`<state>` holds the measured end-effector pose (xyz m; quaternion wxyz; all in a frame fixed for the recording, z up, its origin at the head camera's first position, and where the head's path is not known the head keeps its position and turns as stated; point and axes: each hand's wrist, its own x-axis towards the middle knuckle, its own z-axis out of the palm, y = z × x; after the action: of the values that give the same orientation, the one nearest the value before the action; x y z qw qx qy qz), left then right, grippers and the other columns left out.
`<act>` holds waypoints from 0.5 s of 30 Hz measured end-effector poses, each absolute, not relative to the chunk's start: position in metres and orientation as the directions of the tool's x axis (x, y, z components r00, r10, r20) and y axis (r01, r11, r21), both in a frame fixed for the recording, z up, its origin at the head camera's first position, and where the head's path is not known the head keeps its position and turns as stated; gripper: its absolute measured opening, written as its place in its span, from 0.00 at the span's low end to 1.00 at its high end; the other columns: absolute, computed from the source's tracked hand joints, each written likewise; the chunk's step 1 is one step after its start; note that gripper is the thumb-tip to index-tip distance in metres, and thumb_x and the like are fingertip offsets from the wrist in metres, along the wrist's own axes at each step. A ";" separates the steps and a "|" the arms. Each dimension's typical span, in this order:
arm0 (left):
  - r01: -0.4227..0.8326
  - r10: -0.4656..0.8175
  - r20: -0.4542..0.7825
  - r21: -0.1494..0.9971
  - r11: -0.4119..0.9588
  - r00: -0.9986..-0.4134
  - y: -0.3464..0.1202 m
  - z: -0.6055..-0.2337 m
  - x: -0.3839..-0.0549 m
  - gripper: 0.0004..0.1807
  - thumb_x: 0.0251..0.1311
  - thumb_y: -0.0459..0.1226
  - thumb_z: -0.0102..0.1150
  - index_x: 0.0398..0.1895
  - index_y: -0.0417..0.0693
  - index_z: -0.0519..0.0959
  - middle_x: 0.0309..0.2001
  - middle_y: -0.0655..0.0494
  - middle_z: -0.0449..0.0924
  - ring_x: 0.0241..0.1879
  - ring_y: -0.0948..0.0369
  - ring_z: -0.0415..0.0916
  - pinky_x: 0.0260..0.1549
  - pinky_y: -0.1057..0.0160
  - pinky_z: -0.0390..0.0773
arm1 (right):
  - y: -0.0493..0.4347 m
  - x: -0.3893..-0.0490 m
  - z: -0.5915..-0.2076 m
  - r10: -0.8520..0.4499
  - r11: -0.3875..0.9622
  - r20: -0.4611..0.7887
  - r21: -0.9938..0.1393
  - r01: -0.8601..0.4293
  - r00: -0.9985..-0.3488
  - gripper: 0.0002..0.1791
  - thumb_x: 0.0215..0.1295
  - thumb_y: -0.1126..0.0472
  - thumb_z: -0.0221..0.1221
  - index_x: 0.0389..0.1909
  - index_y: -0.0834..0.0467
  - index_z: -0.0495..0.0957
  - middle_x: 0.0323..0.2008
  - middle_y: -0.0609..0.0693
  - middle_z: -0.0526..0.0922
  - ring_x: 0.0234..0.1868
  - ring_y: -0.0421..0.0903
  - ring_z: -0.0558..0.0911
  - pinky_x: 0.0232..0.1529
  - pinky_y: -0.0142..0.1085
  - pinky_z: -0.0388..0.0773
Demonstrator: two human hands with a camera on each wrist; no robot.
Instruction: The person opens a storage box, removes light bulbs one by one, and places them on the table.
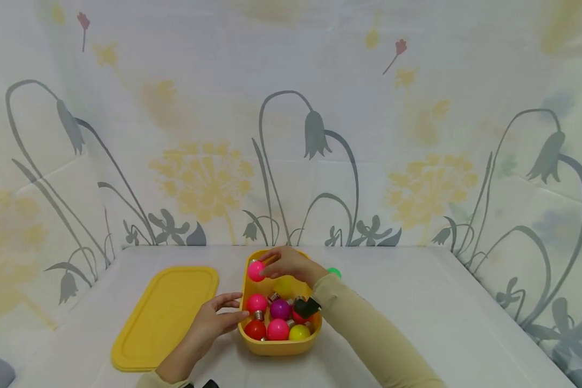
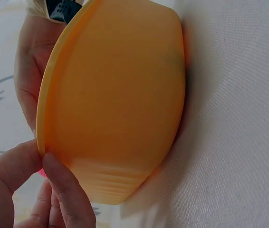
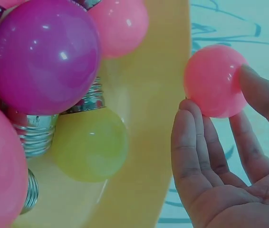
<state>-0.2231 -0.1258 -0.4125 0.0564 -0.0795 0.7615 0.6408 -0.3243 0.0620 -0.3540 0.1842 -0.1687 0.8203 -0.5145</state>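
Note:
My right hand (image 1: 291, 264) holds a pink light bulb (image 1: 256, 271) by its round globe, between thumb and fingers, over the far end of a yellow plastic box (image 1: 279, 349). In the right wrist view this pink globe (image 3: 216, 81) appears beside the box's rim. At the box's left side my left hand (image 1: 213, 322) pinches the rim, with thumb and finger on either side of the wall in the left wrist view. Inside lie several bulbs with silver screw bases: a purple bulb (image 1: 280, 309), a red bulb (image 1: 255, 330), a yellow bulb (image 1: 299, 332) and pink ones.
A flat yellow lid (image 1: 167, 318) lies on the white tabletop (image 1: 456, 318) to the left of the box. Partly hidden behind the right sleeve is a green round object (image 1: 334, 271). A flower-printed cloth (image 1: 291, 178) hangs at the back and sides.

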 end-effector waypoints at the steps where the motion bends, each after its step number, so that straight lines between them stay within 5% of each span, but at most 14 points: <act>1: -0.192 -0.048 -0.186 0.967 0.166 -0.981 -0.126 -0.413 -0.223 0.29 0.49 0.37 0.69 0.55 0.39 0.73 0.43 0.46 0.73 0.37 0.57 0.75 0.39 0.58 0.80 | 0.064 -0.323 -0.353 -0.468 0.406 -0.124 -0.909 -0.089 -0.875 0.18 0.53 0.62 0.67 0.45 0.61 0.78 0.41 0.53 0.79 0.41 0.54 0.80 0.47 0.43 0.77; 15: -0.193 -0.053 -0.187 0.964 0.181 -0.981 -0.125 -0.413 -0.224 0.30 0.48 0.38 0.70 0.56 0.38 0.73 0.44 0.46 0.73 0.36 0.57 0.75 0.38 0.58 0.80 | 0.090 -0.307 -0.348 -0.431 0.349 -0.071 -0.932 -0.093 -0.900 0.18 0.55 0.62 0.66 0.48 0.57 0.77 0.42 0.53 0.78 0.41 0.51 0.80 0.50 0.47 0.75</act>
<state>-0.2235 -0.1255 -0.4128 0.0551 -0.0805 0.7664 0.6349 -0.3075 0.0901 -0.3479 0.1541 -0.1624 0.8067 -0.5469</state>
